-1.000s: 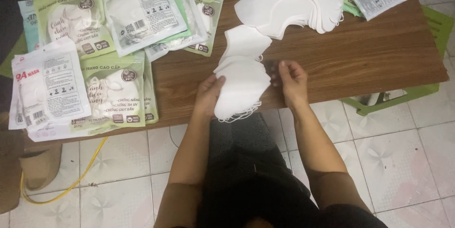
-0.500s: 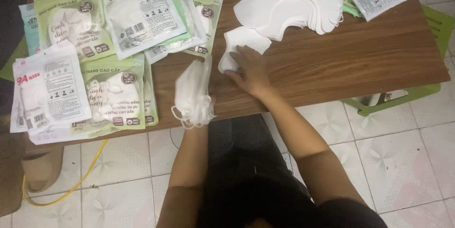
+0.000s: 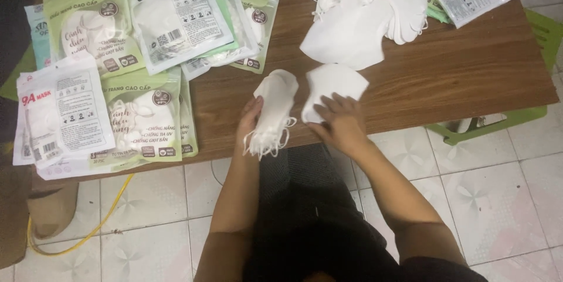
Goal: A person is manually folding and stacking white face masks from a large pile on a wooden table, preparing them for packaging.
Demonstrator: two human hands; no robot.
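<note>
Top edge crops the mask heap (image 3: 375, 0) — packet print (image 3: 146, 132) blurred.

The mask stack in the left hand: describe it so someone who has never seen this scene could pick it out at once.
On the brown wooden table, look at the near edge, between the packaged masks and the loose white pile. The left hand holds a thin stack of white masks on edge. Unlike the flat masks under the right hand, its ear loops dangle off the table edge.

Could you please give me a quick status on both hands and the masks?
Left hand gripping mask stack. Right hand flat on loose mask. Pouches at left, clear.
</note>
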